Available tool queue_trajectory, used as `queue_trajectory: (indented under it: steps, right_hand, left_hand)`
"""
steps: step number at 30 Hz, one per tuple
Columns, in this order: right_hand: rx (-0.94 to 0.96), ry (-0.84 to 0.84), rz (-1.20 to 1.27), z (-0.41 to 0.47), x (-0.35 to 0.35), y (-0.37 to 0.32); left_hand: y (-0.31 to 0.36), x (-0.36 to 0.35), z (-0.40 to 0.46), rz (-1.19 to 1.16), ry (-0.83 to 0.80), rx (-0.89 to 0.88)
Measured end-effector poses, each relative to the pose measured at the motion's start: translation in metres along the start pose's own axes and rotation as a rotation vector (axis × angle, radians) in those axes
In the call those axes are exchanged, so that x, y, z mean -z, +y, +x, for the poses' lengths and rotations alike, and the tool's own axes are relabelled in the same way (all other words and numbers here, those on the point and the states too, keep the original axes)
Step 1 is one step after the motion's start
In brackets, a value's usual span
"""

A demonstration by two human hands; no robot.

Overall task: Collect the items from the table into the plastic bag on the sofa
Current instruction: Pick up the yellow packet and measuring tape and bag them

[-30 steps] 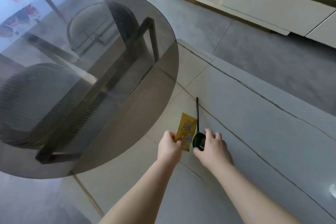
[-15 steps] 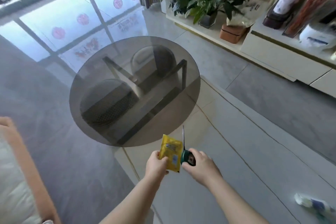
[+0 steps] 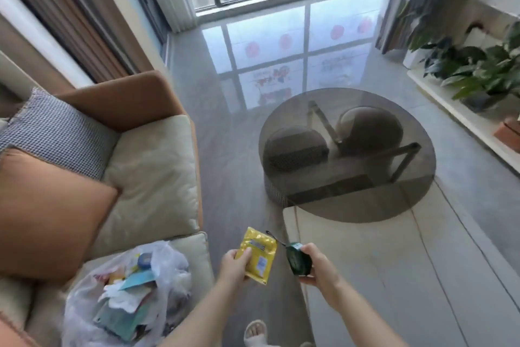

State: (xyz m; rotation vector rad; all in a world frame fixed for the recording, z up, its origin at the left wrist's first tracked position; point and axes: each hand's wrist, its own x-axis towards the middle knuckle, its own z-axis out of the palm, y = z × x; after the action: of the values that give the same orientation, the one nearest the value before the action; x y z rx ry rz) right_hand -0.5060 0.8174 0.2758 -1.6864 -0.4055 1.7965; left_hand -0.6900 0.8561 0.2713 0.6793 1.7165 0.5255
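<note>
Your view has swung from the desk (image 3: 394,276) to the sofa (image 3: 152,177). Your left hand (image 3: 235,265) grips a glossy yellow sachet (image 3: 257,255); your right hand (image 3: 318,268) is closed round a dark green, corded object (image 3: 298,262). The full, translucent plastic bag (image 3: 126,299) sits on the sofa, lower left.
</note>
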Motion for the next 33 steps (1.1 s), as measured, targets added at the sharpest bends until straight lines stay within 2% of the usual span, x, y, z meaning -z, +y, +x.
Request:
queue_trajectory:
  steps: [6,13,16,19,23,28,33]
  right_hand:
    - [-0.059,-0.181,0.068,-0.011,-0.095,-0.001]
    - [-0.023,-0.311,-0.143,-0.018,-0.202,0.006]
    - [-0.015,-0.289,-0.26,-0.015,-0.246,0.01]
    - [0.027,-0.21,-0.406,-0.008,-0.286,0.016]
    - [0.018,-0.103,-0.523,0.002,-0.331,0.026]
    - [-0.052,-0.054,-0.687,0.017,-0.373,0.038]
    - [-0.003,-0.046,-0.848,0.031,-0.4,0.043]
  left_hand:
    - [-0.026,0.115,-0.016,-0.251,0.139,0.067]
    - [-0.065,0.223,-0.03,-0.382,0.33,0.111]
    - [-0.08,0.263,-0.027,-0.417,0.451,0.139]
    - [-0.104,0.299,-0.009,-0.444,0.49,0.212]
    - [-0.186,0.336,0.076,-0.379,0.514,0.288]
    - [-0.15,0.361,0.051,-0.331,0.452,0.289]
    - [-0.139,0.371,0.06,-0.25,0.456,0.331]
